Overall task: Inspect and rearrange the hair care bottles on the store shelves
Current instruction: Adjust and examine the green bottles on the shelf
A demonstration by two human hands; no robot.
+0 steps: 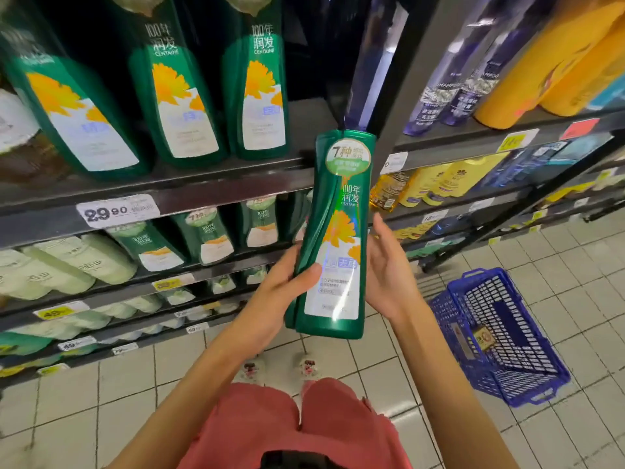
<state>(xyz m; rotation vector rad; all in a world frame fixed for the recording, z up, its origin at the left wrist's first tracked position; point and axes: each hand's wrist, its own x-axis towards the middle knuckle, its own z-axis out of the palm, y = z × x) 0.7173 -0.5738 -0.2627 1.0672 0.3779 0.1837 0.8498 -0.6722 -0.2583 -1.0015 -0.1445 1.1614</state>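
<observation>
Holding a bottle [338, 231] upright with both hands, cap end up and label toward the camera, in the air in front of the shelves [203, 187] and above the tiled floor [101, 401]. Gripping its lower left edge with the left hand [284, 286], thumb laid across the front beside the white label, fingers out of sight behind. Cupping its right side with the right hand [389, 269], palm turned to the bottle, thumb pointing up along the edge, fingers wrapped behind and hidden. On the upper shelf to the left, well apart from the hands: three larger green bottles [189, 96] of the same design, upright in a row, just above a price tag [116, 209] reading 29.90. On the shelves below: smaller green ones and pale ones, blurred. Directly behind the held bottle's cap: a dark post [368, 72]. To the right of the post, on a higher shelf: purple bottles [449, 96], then yellow bottles [541, 62] beside them. On the floor at right, near the shelving: a blue basket [507, 377], tilted. At the bottom edge: pink shorts [263, 421] and, just beyond them, patterned slippers [250, 370].
</observation>
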